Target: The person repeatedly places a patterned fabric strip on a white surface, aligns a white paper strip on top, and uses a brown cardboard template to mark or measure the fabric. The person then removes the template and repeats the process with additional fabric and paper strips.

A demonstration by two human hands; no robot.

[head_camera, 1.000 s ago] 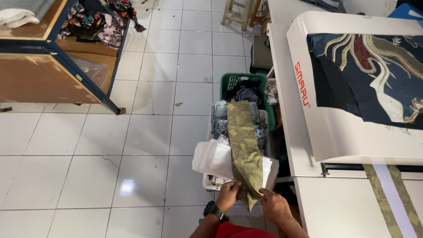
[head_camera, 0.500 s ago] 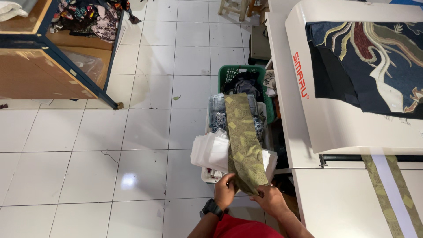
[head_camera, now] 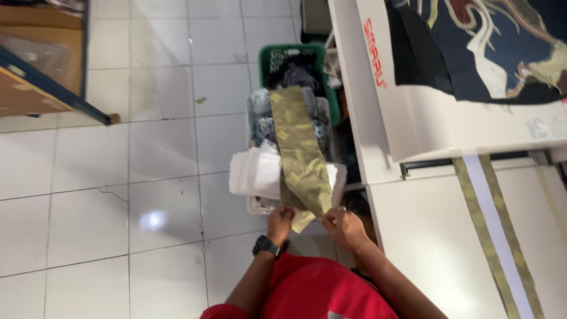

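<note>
Both hands, left (head_camera: 280, 220) and right (head_camera: 344, 225), pinch the near end of a long olive patterned cloth strip (head_camera: 300, 155), draped over a white basket (head_camera: 255, 204).

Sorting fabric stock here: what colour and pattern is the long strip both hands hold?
Olive-green strip with paler gold diamond-like patches, seen in the head view.

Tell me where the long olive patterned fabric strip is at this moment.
In the head view, the olive patterned strip lies centre frame over the white basket of cloth, its near end held by the left hand and right hand.
</note>
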